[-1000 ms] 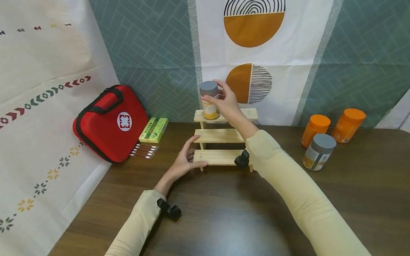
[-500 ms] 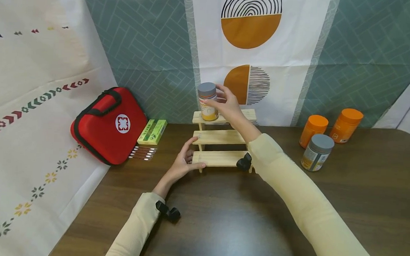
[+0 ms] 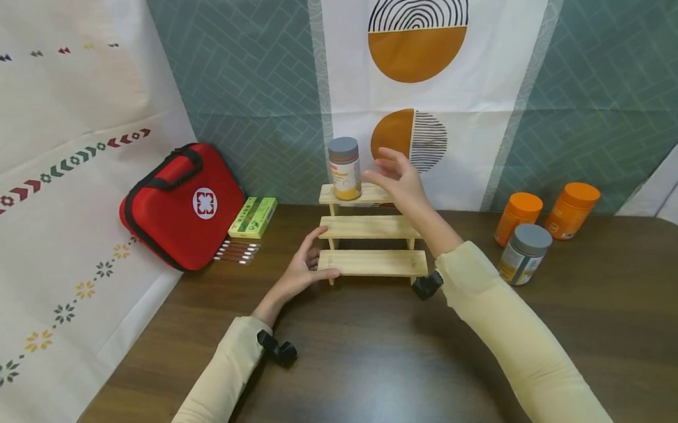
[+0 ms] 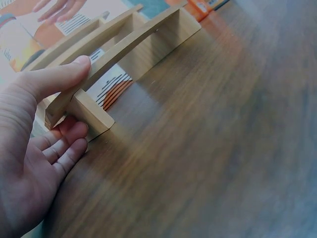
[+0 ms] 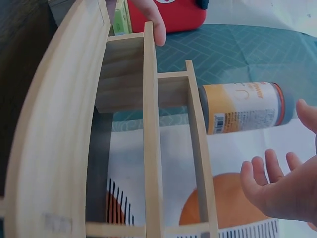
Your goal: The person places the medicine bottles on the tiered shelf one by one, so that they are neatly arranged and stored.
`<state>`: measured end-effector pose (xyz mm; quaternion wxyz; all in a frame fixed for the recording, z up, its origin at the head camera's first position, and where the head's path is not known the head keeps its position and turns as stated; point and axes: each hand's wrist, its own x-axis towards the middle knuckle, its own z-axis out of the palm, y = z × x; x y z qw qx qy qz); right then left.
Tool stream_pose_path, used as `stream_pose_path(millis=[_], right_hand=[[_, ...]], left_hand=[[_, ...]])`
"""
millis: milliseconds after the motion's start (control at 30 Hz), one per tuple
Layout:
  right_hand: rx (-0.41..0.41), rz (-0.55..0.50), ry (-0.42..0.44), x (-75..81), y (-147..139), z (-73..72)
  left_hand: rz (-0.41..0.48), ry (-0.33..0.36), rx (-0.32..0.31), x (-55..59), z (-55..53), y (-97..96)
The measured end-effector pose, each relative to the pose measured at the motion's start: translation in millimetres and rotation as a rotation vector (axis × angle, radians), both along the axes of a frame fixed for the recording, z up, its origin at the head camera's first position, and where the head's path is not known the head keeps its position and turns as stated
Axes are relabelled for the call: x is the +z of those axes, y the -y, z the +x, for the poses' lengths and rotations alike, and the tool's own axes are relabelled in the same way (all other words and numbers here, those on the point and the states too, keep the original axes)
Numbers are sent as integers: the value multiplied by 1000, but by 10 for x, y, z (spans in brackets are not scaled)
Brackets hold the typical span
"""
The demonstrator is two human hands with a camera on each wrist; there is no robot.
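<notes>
L hand (image 3: 304, 268) holds the L end of the wooden rack (image 3: 372, 227), thumb on the lowest shelf's edge. R hand (image 3: 401, 179) holds nothing, thumb & fingers spread wide, just beside the jar (image 3: 344, 170) w/o touching it. Jar stands upright at the L end of the top of 3 shelves. Step in hand looks like letting go. Do it well: back R fingers straight off to the R, don't clip the jar, & hold the rack steady w/ L hand, b/c a bump could rock it.
</notes>
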<state>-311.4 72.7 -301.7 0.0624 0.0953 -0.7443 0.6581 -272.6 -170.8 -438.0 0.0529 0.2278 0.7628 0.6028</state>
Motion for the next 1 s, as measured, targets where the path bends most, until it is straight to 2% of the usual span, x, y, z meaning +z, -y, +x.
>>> stream_pose_path(millis=[233,500,767,1000], right_hand=[[34,33,-25,-38,-212,196],[32,50,-60,-78,-493,403],[-29,92,-70,-124,-787,593],[-81,142,-61,-132,-1031,709]], left_hand=[[0,9,4,-18,-7,14],[0,29,0,17,0,19],[-29,10,10,1,-3,17],[-2,25,-9,-2,-5,2]])
